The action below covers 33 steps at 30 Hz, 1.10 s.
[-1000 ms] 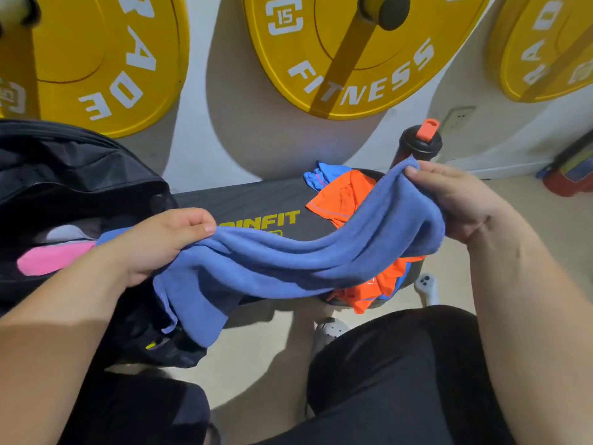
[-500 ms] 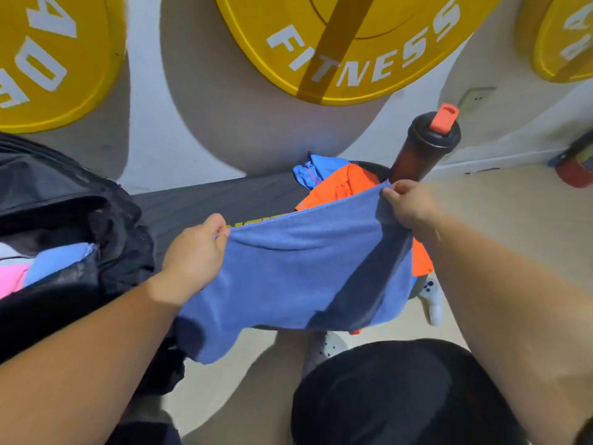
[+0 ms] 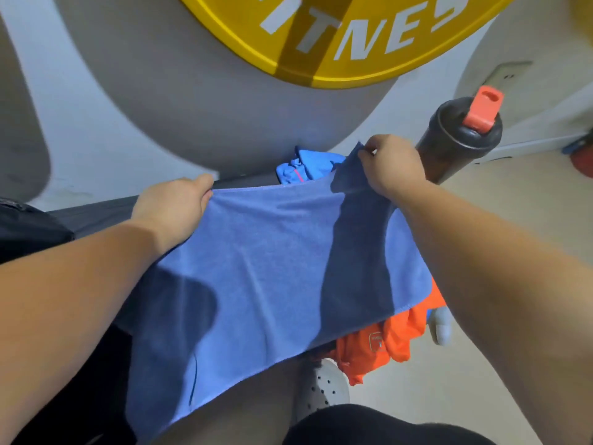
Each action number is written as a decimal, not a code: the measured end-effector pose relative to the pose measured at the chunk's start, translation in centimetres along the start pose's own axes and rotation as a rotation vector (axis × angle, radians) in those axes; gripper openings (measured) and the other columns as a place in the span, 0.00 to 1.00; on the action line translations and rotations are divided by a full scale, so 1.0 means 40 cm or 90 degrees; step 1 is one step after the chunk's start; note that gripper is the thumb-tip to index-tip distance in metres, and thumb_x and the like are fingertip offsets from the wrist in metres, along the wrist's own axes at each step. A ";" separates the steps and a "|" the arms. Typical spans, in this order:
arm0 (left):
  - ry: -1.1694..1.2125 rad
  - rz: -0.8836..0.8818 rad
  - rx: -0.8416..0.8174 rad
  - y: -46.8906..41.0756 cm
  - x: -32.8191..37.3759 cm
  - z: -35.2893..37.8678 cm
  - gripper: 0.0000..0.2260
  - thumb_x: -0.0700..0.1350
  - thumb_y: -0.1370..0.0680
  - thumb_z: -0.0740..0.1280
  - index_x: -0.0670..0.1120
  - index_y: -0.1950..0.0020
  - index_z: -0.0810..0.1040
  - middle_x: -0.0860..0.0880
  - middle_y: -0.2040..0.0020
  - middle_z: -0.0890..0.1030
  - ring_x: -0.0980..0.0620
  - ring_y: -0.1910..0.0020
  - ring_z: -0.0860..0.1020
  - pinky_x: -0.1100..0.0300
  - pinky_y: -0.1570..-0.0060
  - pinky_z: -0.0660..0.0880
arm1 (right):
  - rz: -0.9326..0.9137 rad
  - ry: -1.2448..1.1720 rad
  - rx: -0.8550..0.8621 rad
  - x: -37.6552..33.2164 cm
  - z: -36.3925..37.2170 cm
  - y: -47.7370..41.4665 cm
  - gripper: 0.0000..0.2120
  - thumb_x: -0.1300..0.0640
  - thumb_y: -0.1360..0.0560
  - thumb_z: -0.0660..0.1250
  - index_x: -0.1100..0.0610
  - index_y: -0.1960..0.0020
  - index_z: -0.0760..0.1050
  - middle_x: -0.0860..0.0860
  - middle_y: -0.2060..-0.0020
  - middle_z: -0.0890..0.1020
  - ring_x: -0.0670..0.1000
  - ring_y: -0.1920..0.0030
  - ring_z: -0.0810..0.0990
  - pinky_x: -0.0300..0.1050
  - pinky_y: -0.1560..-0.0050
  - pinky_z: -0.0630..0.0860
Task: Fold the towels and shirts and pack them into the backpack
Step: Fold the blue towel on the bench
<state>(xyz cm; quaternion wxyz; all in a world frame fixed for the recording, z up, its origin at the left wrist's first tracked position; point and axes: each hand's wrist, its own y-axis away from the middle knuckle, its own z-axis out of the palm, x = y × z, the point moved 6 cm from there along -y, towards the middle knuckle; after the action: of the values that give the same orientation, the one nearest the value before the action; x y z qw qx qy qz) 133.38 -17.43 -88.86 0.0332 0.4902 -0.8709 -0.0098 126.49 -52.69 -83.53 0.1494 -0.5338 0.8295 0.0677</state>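
Observation:
A blue towel (image 3: 263, 268) is stretched flat between my two hands over the black bench (image 3: 96, 216). My left hand (image 3: 175, 208) grips its far left corner. My right hand (image 3: 390, 167) pinches the far right corner, lifted a little higher. The towel's near edge hangs down toward my knees. Under its right end lies an orange shirt (image 3: 385, 345), and a bright blue garment (image 3: 301, 167) is bunched behind it. Only a dark edge of the black backpack (image 3: 22, 229) shows at the far left.
A dark shaker bottle (image 3: 455, 142) with an orange cap stands just right of my right hand. A yellow weight plate (image 3: 337, 36) hangs on the wall behind. A white perforated shoe (image 3: 321, 390) rests on the beige floor below the bench.
Both hands moved forward and apart, spreading the bunched towel out flat over the bench. The view shifted right, so the open backpack and its contents slid almost out of sight.

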 end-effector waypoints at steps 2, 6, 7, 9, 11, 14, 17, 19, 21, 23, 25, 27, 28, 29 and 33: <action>-0.013 0.013 -0.013 -0.015 0.001 0.015 0.09 0.53 0.16 0.51 0.49 0.51 0.63 0.44 0.60 0.77 0.39 0.63 0.76 0.48 0.64 0.74 | 0.006 0.019 0.007 0.005 0.020 0.001 0.13 0.53 0.19 0.58 0.57 0.47 0.78 0.59 0.52 0.82 0.64 0.49 0.78 0.48 0.56 0.70; -0.026 -0.003 -0.014 -0.024 -0.001 0.048 0.09 0.52 0.16 0.51 0.48 0.51 0.63 0.43 0.60 0.76 0.39 0.64 0.75 0.48 0.64 0.74 | 0.066 -0.020 0.068 0.047 0.030 0.011 0.13 0.51 0.18 0.53 0.56 0.49 0.74 0.59 0.54 0.81 0.63 0.54 0.76 0.50 0.56 0.70; -0.016 -0.017 -0.004 -0.025 -0.004 0.049 0.09 0.51 0.16 0.51 0.48 0.51 0.63 0.43 0.60 0.75 0.39 0.65 0.74 0.48 0.64 0.75 | 0.079 -0.051 0.096 0.052 0.022 0.012 0.13 0.51 0.18 0.53 0.56 0.48 0.73 0.58 0.54 0.81 0.62 0.54 0.76 0.50 0.55 0.70; 0.006 -0.051 0.015 -0.027 -0.015 0.050 0.09 0.51 0.16 0.52 0.47 0.51 0.64 0.42 0.60 0.75 0.39 0.65 0.74 0.47 0.63 0.75 | 0.094 -0.125 0.120 0.053 0.018 0.010 0.13 0.52 0.18 0.54 0.55 0.41 0.74 0.57 0.49 0.80 0.62 0.47 0.77 0.50 0.50 0.71; 0.013 -0.082 0.020 -0.021 -0.017 0.052 0.09 0.52 0.17 0.54 0.47 0.48 0.67 0.41 0.56 0.75 0.37 0.61 0.75 0.45 0.60 0.75 | 0.073 -0.148 0.066 0.039 0.042 0.019 0.20 0.50 0.18 0.57 0.51 0.27 0.67 0.57 0.34 0.74 0.60 0.36 0.74 0.50 0.37 0.70; -0.035 -0.094 0.019 0.007 0.015 0.055 0.15 0.54 0.19 0.58 0.48 0.36 0.69 0.40 0.44 0.75 0.36 0.49 0.74 0.42 0.50 0.71 | -0.086 0.007 0.031 0.000 0.076 0.078 0.28 0.43 0.20 0.57 0.51 0.22 0.61 0.58 0.24 0.63 0.62 0.26 0.64 0.57 0.27 0.64; -0.029 -0.068 0.028 0.062 0.081 0.059 0.22 0.54 0.20 0.62 0.50 0.27 0.67 0.42 0.33 0.72 0.36 0.40 0.71 0.40 0.44 0.69 | -0.223 0.152 -0.060 -0.044 0.136 0.176 0.34 0.34 0.22 0.48 0.49 0.21 0.59 0.57 0.21 0.57 0.62 0.21 0.53 0.63 0.24 0.53; -0.003 -0.063 0.042 0.112 0.117 0.065 0.23 0.52 0.21 0.65 0.49 0.27 0.70 0.41 0.30 0.71 0.36 0.37 0.71 0.38 0.40 0.68 | -0.255 0.206 -0.143 -0.042 0.194 0.244 0.37 0.30 0.24 0.43 0.46 0.19 0.52 0.53 0.19 0.50 0.60 0.20 0.44 0.65 0.23 0.43; 0.025 -0.073 0.070 0.167 0.132 0.073 0.22 0.52 0.21 0.64 0.47 0.29 0.72 0.39 0.32 0.73 0.35 0.37 0.72 0.36 0.39 0.69 | -0.239 0.234 -0.178 -0.002 0.232 0.284 0.39 0.27 0.25 0.40 0.43 0.19 0.47 0.51 0.19 0.45 0.59 0.20 0.40 0.66 0.24 0.40; 0.043 -0.064 0.093 0.223 0.134 0.077 0.23 0.54 0.23 0.60 0.45 0.32 0.76 0.37 0.35 0.75 0.34 0.41 0.74 0.38 0.44 0.72 | -0.187 0.233 -0.192 0.054 0.246 0.295 0.39 0.26 0.25 0.41 0.41 0.19 0.44 0.50 0.19 0.41 0.59 0.20 0.39 0.66 0.24 0.39; 0.039 -0.050 0.107 0.273 0.123 0.078 0.23 0.52 0.24 0.60 0.42 0.34 0.78 0.34 0.38 0.76 0.32 0.45 0.76 0.40 0.49 0.74 | -0.151 0.222 -0.197 0.087 0.245 0.294 0.39 0.25 0.26 0.42 0.40 0.20 0.43 0.50 0.19 0.40 0.59 0.20 0.38 0.65 0.23 0.39; 0.035 -0.095 0.063 0.315 0.095 0.074 0.22 0.51 0.24 0.63 0.43 0.34 0.79 0.34 0.38 0.76 0.32 0.44 0.76 0.38 0.47 0.73 | -0.151 0.224 -0.193 0.080 0.237 0.291 0.40 0.24 0.26 0.41 0.40 0.20 0.43 0.51 0.19 0.41 0.59 0.20 0.38 0.65 0.24 0.39; 0.029 -0.129 0.029 0.336 0.078 0.073 0.21 0.51 0.24 0.65 0.44 0.33 0.78 0.36 0.36 0.75 0.33 0.42 0.75 0.37 0.45 0.73 | -0.160 0.225 -0.179 0.064 0.231 0.291 0.40 0.23 0.27 0.41 0.40 0.20 0.43 0.53 0.19 0.42 0.60 0.20 0.39 0.66 0.24 0.39; 0.020 -0.158 0.000 0.358 0.062 0.073 0.21 0.51 0.23 0.66 0.45 0.32 0.77 0.37 0.35 0.74 0.34 0.40 0.73 0.37 0.44 0.73 | -0.178 0.225 -0.163 0.040 0.223 0.293 0.40 0.23 0.27 0.41 0.41 0.19 0.44 0.54 0.19 0.43 0.61 0.20 0.40 0.66 0.24 0.39; 0.023 -0.219 -0.033 0.437 0.008 0.074 0.22 0.50 0.21 0.66 0.48 0.28 0.72 0.42 0.28 0.69 0.37 0.33 0.68 0.39 0.37 0.69 | -0.312 0.200 -0.154 -0.113 0.239 0.332 0.40 0.25 0.26 0.38 0.42 0.19 0.46 0.54 0.19 0.43 0.59 0.20 0.40 0.68 0.25 0.39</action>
<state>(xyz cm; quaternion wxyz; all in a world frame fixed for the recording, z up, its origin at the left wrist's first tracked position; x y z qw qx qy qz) 118.10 -8.68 -90.95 0.0591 0.6311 -0.7729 -0.0292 117.88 -40.59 -91.78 -0.0333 -0.7356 0.6751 0.0441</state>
